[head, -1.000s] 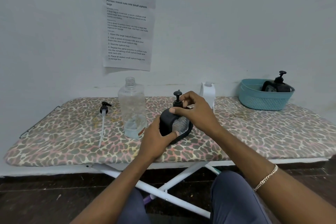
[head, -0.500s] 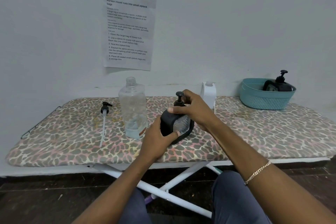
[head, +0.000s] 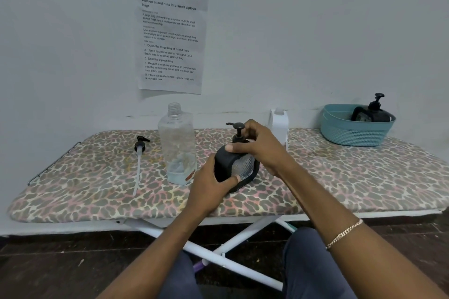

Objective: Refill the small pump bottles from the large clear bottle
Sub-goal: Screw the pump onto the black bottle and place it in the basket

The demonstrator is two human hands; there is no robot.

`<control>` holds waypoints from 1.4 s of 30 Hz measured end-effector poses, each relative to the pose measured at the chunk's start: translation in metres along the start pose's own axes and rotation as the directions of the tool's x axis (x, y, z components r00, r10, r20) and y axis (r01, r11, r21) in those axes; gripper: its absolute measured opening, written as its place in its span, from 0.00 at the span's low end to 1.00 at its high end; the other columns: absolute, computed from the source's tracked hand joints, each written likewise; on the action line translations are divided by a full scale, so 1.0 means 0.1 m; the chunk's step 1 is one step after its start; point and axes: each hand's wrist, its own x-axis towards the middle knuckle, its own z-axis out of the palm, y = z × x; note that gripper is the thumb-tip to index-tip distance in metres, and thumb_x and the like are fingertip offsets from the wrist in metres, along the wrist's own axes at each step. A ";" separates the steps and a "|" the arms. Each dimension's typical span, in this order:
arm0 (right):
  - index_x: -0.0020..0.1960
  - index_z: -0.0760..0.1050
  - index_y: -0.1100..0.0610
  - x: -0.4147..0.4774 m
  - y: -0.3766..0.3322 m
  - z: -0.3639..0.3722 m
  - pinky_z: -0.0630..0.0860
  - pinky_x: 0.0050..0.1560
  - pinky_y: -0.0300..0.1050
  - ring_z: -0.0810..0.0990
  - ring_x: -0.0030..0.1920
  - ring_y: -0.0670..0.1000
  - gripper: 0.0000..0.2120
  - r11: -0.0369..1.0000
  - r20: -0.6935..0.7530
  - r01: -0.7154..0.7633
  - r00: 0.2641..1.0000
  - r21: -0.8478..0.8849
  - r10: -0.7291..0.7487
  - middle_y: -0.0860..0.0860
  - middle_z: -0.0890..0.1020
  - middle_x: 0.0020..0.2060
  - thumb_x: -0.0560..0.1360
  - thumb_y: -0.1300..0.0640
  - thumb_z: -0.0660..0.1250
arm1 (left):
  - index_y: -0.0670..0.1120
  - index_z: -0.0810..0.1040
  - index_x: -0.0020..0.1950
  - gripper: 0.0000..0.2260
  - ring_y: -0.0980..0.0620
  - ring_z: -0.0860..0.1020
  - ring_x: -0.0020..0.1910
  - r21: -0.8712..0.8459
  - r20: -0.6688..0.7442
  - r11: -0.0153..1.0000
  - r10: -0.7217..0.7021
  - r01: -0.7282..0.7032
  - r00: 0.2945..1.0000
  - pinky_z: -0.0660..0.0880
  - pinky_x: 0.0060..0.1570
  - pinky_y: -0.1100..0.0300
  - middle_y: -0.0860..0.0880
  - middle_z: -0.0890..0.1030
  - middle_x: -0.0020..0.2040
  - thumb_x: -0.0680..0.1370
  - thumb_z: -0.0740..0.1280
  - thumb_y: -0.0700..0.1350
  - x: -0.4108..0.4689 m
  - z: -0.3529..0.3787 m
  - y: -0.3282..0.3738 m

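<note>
The left hand clamps its grip round the small pump bottle, while the right hand curls its grip round the pump.

The tabletop wears a leopard print: grey-brown spots on cream, flushed with pink and yellow. At its centre the small pump bottle is black with a clear, diamond-patterned face. At nine o'clock from it, the large clear bottle shows an orange-red label scrap. Farther out, the loose pump is black with a white tube. At two o'clock sits a teal basket.
</note>
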 end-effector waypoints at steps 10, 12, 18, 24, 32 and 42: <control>0.66 0.81 0.59 0.00 -0.07 -0.19 0.76 0.69 0.50 0.81 0.66 0.51 0.17 0.991 0.236 -0.053 0.971 0.126 0.022 0.53 0.84 0.63 0.78 0.67 0.71 | 0.66 0.71 0.63 0.25 0.69 0.81 0.52 0.013 -0.019 1.000 0.006 -0.006 1.000 0.77 0.47 0.72 0.61 0.83 0.55 0.75 0.78 0.46 0.00 0.00 -0.01; 0.64 0.81 0.62 -0.01 -0.05 -0.21 0.77 0.68 0.50 0.82 0.66 0.54 0.16 0.987 0.254 -0.055 0.967 0.154 0.015 0.56 0.85 0.62 0.78 0.69 0.69 | 0.67 0.70 0.62 0.25 0.69 0.81 0.52 0.020 -0.021 1.000 0.010 -0.010 1.000 0.76 0.47 0.73 0.62 0.83 0.55 0.75 0.78 0.45 0.00 0.00 -0.01; 0.46 0.77 0.56 -0.03 0.04 0.02 0.82 0.55 0.55 0.84 0.49 0.50 0.16 0.997 -0.060 -0.020 0.998 0.077 0.024 0.51 0.85 0.47 0.67 0.58 0.83 | 0.62 0.71 0.68 0.26 0.70 0.80 0.52 0.027 -0.012 1.000 0.008 -0.007 1.000 0.76 0.47 0.73 0.61 0.83 0.55 0.76 0.78 0.48 0.00 0.01 -0.02; 0.60 0.75 0.56 -0.09 -0.04 0.12 0.80 0.57 0.58 0.81 0.50 0.50 0.27 0.988 -0.086 -0.015 0.996 -0.155 0.001 0.54 0.80 0.49 0.69 0.45 0.81 | 0.61 0.72 0.69 0.25 0.68 0.80 0.52 0.029 -0.005 1.000 0.008 -0.008 1.000 0.75 0.46 0.73 0.60 0.84 0.55 0.76 0.78 0.49 0.00 0.00 -0.02; 0.66 0.80 0.64 -0.07 -0.05 -0.18 0.77 0.69 0.48 0.82 0.66 0.51 0.17 0.994 0.190 -0.010 0.982 0.109 -0.011 0.55 0.85 0.61 0.78 0.72 0.67 | 0.61 0.71 0.66 0.24 0.70 0.80 0.51 0.019 -0.013 1.000 0.020 -0.020 1.000 0.75 0.46 0.75 0.60 0.83 0.55 0.76 0.77 0.46 -0.02 0.01 0.01; 0.41 0.84 0.53 -0.08 0.00 -0.03 0.81 0.62 0.56 0.86 0.55 0.56 0.10 0.989 -0.005 0.044 0.999 0.138 -0.043 0.55 0.88 0.50 0.69 0.66 0.81 | 0.58 0.72 0.71 0.26 0.71 0.79 0.54 -0.029 -0.002 1.000 0.011 -0.011 1.000 0.75 0.48 0.76 0.61 0.83 0.59 0.76 0.78 0.47 -0.01 0.02 -0.01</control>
